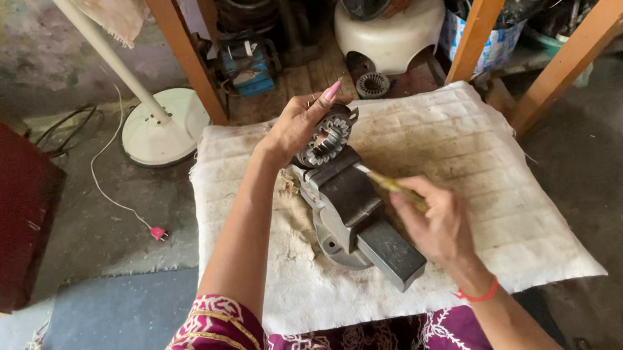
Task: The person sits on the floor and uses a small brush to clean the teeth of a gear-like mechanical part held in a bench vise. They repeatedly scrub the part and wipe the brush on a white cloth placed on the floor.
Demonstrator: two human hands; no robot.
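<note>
A cloth-covered worktop is set on concrete floor. Near its far edge, a motor stator is gripped by the left hand; a brush is pinched by the right hand.

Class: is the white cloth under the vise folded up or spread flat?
Spread flat: the cloth lies open, all edges visible, under the vise.

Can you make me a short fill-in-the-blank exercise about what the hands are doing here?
1. The left hand steadies a round toothed metal part atop a grey metal ____.
2. The right hand holds a thin ____.
3. The vise rests on a white quilted ____.
4. The right wrist wears a ____ band.

Answers: vise; brush; cloth; red
</note>
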